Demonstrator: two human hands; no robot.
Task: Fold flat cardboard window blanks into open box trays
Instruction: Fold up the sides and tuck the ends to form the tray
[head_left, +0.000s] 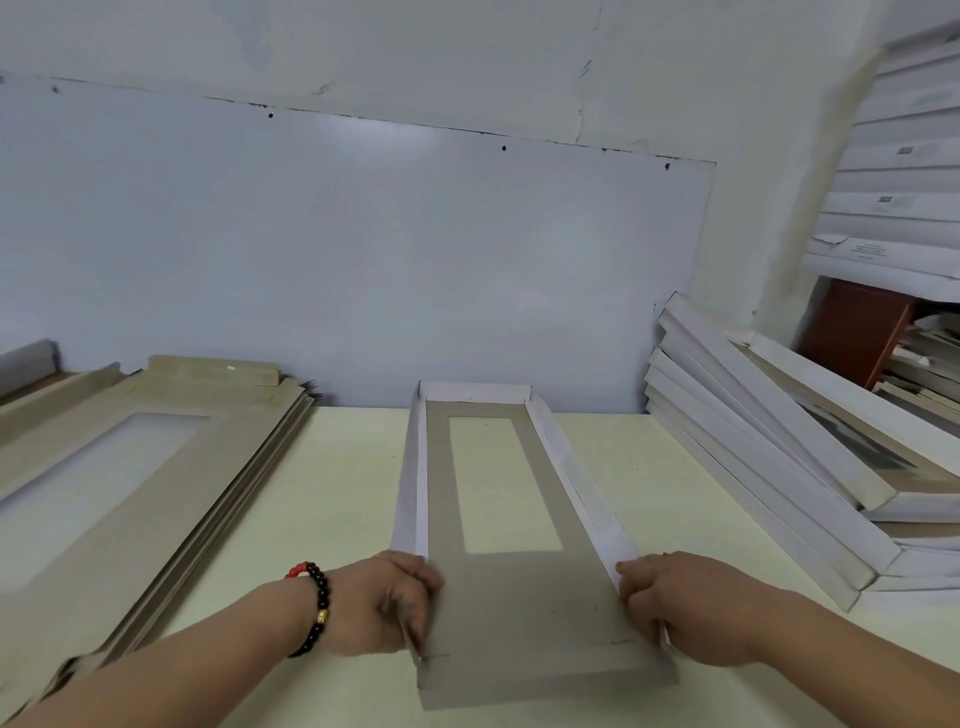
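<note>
Table (337, 519): pale top, bearing all that follows; our grip sat at its near edge.

Flat blanks (130, 467): a grey stack well to the left of our grip, windows cut, not yet folded.

Finished trays (769, 467): a leaning white pile well to the right of our grip, against the wall.

Blank (519, 597): the piece in hand, lying between our two hands and running away from them. Far wall up; both long walls raised; near flap flat on the table, just below our grip. Window beyond our fingers.

Left hand (384, 603): fingers curled round the near end of the left wall, holding it upright.

Right hand (675, 603): fingers curled likewise on the near end of the right wall; whether a corner tab lay under them we could not tell.

Step, as we judged it: closing the near end. Done well, we would have kept both walls square to the base, tucked any corner tabs inward, then lifted the near flap along its crease evenly, both thumbs together, so that the corners met without skew.
</note>
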